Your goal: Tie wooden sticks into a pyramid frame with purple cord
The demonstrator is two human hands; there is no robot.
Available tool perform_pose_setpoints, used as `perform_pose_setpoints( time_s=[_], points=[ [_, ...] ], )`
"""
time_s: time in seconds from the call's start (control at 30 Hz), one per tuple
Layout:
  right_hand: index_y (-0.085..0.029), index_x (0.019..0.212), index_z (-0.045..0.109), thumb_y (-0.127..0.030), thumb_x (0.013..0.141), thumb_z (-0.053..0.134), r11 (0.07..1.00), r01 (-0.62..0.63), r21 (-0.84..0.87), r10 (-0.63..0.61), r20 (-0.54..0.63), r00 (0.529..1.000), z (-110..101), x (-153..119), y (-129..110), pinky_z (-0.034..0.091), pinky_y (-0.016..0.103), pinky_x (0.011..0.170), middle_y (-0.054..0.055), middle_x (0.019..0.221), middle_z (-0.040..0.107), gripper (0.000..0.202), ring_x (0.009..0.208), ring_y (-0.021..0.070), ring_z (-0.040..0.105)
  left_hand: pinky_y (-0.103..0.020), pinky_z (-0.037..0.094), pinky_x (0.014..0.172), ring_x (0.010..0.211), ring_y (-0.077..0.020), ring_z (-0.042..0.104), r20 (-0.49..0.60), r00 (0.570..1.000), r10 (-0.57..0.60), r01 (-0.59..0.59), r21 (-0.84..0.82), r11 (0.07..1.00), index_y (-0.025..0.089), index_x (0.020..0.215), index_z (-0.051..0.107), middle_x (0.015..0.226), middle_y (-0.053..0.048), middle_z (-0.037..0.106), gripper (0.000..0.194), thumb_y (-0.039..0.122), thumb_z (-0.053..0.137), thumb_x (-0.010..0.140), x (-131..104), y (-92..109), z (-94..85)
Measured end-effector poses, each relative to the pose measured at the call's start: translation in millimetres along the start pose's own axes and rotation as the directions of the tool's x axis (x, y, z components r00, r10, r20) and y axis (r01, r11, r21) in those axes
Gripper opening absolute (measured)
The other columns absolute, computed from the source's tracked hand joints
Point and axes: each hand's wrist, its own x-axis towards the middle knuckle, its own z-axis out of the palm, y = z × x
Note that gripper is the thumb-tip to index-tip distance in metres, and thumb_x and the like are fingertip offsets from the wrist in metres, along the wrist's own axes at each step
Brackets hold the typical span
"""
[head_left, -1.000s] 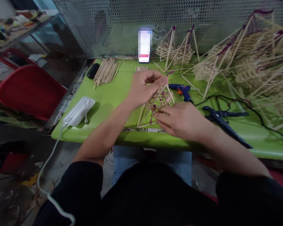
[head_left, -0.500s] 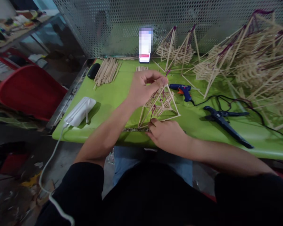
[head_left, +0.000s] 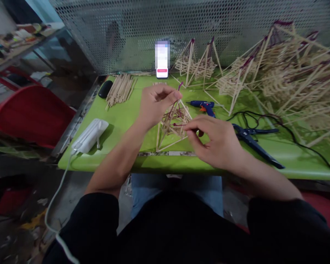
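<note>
A small frame of thin wooden sticks (head_left: 167, 144) stands near the front edge of the green table. My left hand (head_left: 156, 104) pinches its peak, where a purple cord end pokes up above the fingertips. My right hand (head_left: 216, 141) is at the frame's right side, thumb and forefinger pinched on a thin dark purple cord (head_left: 178, 124) that runs left to a small knot among the sticks. Just behind the frame lies a blue glue gun (head_left: 203, 104) with a lit red spot. The right fingers cover part of the frame's right side.
Finished-looking stick frames (head_left: 297, 77) pile up at the right. Black-handled cutters (head_left: 258, 146) and a cable lie before them. A phone (head_left: 162, 60) leans on the perforated panel. A stick bundle (head_left: 121, 90), black mouse-like object (head_left: 105, 89) and white power bank (head_left: 90, 135) are at left.
My right hand has moved up and right from the frame's front base, drawing the purple cord to the right. My left hand still pinches the peak. The view has shifted slightly.
</note>
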Motion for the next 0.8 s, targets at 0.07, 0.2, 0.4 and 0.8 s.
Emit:
perform_pose_setpoints(
  time_s=[0.07, 0.2, 0.4, 0.8],
  points=[
    [-0.029, 0.113, 0.084, -0.014, 0.108, 0.068, 0.999, -0.03, 0.021, 0.031, -0.055, 0.998, -5, 4, 4, 0.069, 0.046, 0.092, 0.008, 0.11, 0.092, 0.022, 0.099, 0.0299, 0.087, -0.039, 0.067, 0.083, 0.088, -0.0199, 0.083, 0.0, 1.0, -0.003, 0.003, 0.004, 1.0, 0.027, 0.1, 0.092, 0.094, -0.003, 0.088, 0.052, 0.079, 0.096, 0.105, 0, 2, -0.2],
    [-0.028, 0.107, 0.085, -0.014, 0.104, 0.068, 0.999, -0.048, -0.003, 0.048, 0.013, 0.999, -15, 21, 15, 0.066, 0.046, 0.089, 0.008, 0.106, 0.091, 0.022, 0.093, 0.0294, 0.083, -0.038, 0.068, 0.081, 0.086, -0.02, 0.082, 0.024, 0.999, 0.037, -0.037, -0.003, 0.999, 0.027, 0.096, 0.091, 0.091, -0.004, 0.088, 0.056, 0.082, 0.098, 0.101, 5, 10, -0.7],
    [-0.027, 0.099, 0.086, -0.011, 0.098, 0.067, 0.989, -0.04, -0.144, 0.082, 0.297, 0.951, -44, 68, 17, 0.056, 0.044, 0.087, 0.006, 0.097, 0.088, 0.024, 0.088, 0.0283, 0.079, -0.039, 0.067, 0.081, 0.084, -0.0213, 0.082, 0.271, 0.961, -0.06, 0.02, 0.149, 0.989, 0.024, 0.093, 0.092, 0.088, -0.003, 0.088, 0.038, 0.058, 0.108, 0.095, 27, 33, -15.7],
    [-0.026, 0.094, 0.075, -0.009, 0.095, 0.074, 0.978, -0.046, -0.203, 0.116, 0.35, 0.93, -74, 116, 7, 0.043, 0.041, 0.078, 0.004, 0.085, 0.08, 0.017, 0.078, 0.0248, 0.069, -0.049, 0.073, 0.091, 0.09, -0.0306, 0.088, 0.515, 0.845, -0.141, 0.025, 0.225, 0.974, 0.022, 0.092, 0.093, 0.082, -0.004, 0.087, 0.031, 0.044, 0.113, 0.084, 74, 78, -30.1]
  ],
)
